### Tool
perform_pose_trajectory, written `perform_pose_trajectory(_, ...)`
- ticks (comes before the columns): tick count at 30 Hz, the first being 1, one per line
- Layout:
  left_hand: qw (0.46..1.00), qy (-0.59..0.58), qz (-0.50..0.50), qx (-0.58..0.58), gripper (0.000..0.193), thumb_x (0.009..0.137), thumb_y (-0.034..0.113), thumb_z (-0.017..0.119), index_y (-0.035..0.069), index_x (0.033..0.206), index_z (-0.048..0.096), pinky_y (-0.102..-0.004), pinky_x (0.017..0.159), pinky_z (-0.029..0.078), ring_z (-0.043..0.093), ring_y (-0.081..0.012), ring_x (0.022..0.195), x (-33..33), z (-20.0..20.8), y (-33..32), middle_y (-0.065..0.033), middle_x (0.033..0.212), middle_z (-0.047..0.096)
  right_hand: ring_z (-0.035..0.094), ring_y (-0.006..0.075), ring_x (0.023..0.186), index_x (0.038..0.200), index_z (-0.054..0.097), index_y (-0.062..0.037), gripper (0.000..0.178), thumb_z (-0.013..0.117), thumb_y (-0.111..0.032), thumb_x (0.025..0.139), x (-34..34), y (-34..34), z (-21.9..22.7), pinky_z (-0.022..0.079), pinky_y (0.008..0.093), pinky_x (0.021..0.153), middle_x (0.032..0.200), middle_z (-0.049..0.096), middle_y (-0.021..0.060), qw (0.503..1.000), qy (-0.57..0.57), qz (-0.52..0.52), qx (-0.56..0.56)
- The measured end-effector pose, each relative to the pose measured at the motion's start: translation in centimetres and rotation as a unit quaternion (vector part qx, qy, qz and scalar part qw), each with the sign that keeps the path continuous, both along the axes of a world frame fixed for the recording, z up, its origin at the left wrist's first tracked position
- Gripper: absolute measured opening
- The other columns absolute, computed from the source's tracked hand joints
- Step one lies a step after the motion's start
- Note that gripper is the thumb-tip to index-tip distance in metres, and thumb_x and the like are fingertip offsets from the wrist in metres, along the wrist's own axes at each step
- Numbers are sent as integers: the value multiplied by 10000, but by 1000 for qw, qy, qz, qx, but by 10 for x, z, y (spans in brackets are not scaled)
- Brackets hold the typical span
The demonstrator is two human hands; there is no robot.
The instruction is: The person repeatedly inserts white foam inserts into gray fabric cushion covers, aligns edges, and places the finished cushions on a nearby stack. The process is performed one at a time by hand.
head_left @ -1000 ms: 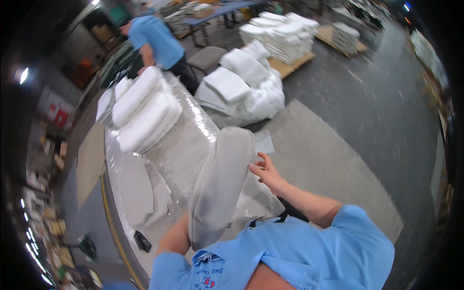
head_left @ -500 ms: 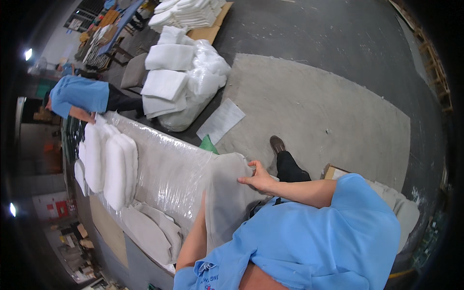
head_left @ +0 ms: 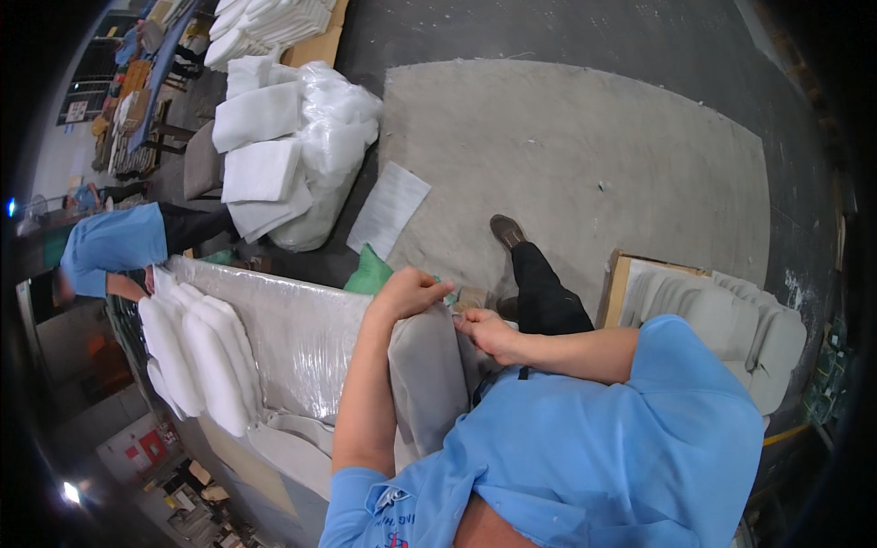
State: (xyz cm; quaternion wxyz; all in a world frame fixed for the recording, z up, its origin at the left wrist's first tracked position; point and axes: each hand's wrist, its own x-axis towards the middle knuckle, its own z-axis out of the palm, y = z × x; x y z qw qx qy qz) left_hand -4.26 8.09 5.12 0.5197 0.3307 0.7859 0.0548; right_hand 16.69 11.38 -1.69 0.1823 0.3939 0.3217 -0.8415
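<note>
A workshop's dark floor (head_left: 548,27), partly covered by a pale grey sheet of flooring (head_left: 585,155), spreads out ahead of the hands, where a plastic bag (head_left: 338,119) and folded white padding (head_left: 260,169) sit in a heap. A grey cushion (head_left: 425,361) stands between the worker's forearms and against the blue shirt (head_left: 594,411), apparently propped on the body so that both hands are free for its far corner. There, the left hand (head_left: 413,292) bends over the top, thumb and fingers pinched together on the edge; the right hand (head_left: 489,335), just beside it, is curled nearly closed on the same corner, seemingly to keep the fabric steady. Exactly which bit each pinches is too small to tell. Left of the hands, a plastic-wrapped worktop (head_left: 301,320) carries white pads (head_left: 215,356), perhaps set aside to leave room nearby. Farther left, a co-worker (head_left: 119,247) bends beside them. A green bag (head_left: 369,271) shows just past the left hand; to the right of both hands, grey pads (head_left: 731,306) are lined up beside a cardboard edge (head_left: 614,288).
</note>
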Motion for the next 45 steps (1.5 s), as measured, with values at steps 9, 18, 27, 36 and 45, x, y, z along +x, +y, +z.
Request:
perform_pose_trajectory(9, 989, 35, -133, -62, 423, 769, 394, 800, 0, 923, 803, -422, 784, 568, 737, -346, 812, 9, -11, 16, -228, 852, 751, 371, 50, 617, 946, 668, -111, 248, 581, -293, 1091, -6, -21, -37, 296, 278, 541, 686, 466, -77, 988, 20, -154, 5)
perform_pose_trajectory(18, 966, -127, 219, -43, 233, 917, 232, 743, 2, 891, 761, -314, 671, 516, 643, -134, 712, 0, -43, -14, -44, 771, 712, 420, 52, 644, 816, 626, -77, 265, 594, -199, 1049, -20, -4, -29, 343, 278, 562, 706, 514, -65, 981, 39, -156, 110)
perform_pose_trajectory(27, 850, -194, 481, 95, 246, 960, 209, 718, 0, 830, 713, -276, 574, 453, 561, -83, 616, 13, -86, -54, 3, 732, 667, 453, 62, 636, 867, 631, -92, 279, 553, -239, 1091, -60, 15, -39, 375, 271, 574, 750, 555, -49, 994, -31, -106, 20)
perform_pose_trajectory(36, 888, -177, 411, 109, 258, 972, 203, 698, 32, 779, 688, -276, 550, 431, 546, -66, 615, -9, -96, -14, 13, 687, 633, 408, 91, 632, 871, 634, -91, 297, 527, -254, 1096, -83, 34, -42, 366, 321, 585, 713, 514, -33, 981, -101, -165, 27)
perform_pose_trajectory(45, 898, -115, 421, 49, 314, 903, 251, 714, 4, 724, 640, -352, 568, 461, 560, -146, 605, 12, -134, -39, -64, 671, 626, 634, 186, 742, 945, 732, -58, 215, 625, -228, 1023, -96, 43, -60, 512, 393, 691, 874, 705, 77, 984, -177, -30, -17)
